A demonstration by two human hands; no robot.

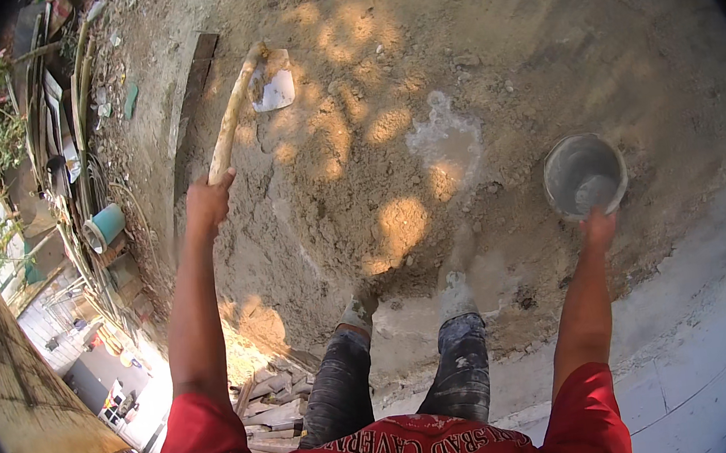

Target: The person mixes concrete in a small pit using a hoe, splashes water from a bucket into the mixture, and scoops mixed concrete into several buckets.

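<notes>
My left hand (211, 201) is closed round the light wooden handle of a hoe (234, 120), out to the left of my body. The handle runs away from me to a pale, flat blade (275, 88) at the far end, which rests on sandy soil. On the other side, my right hand (598, 228) grips the near rim of a grey bucket (564, 169). The bucket's mouth faces up toward me, and greyish residue shows at its bottom. Between the two lies a spread of damp, sandy mix (332, 194) with a whitish wet patch (451, 138).
My feet stand at the near edge of the mix. A long board (191, 94) lies left of the hoe. Farther left are stacked planks and poles (75, 98) and a teal bucket (105, 227) on its side. A pale block wall (695, 386) runs along the lower right.
</notes>
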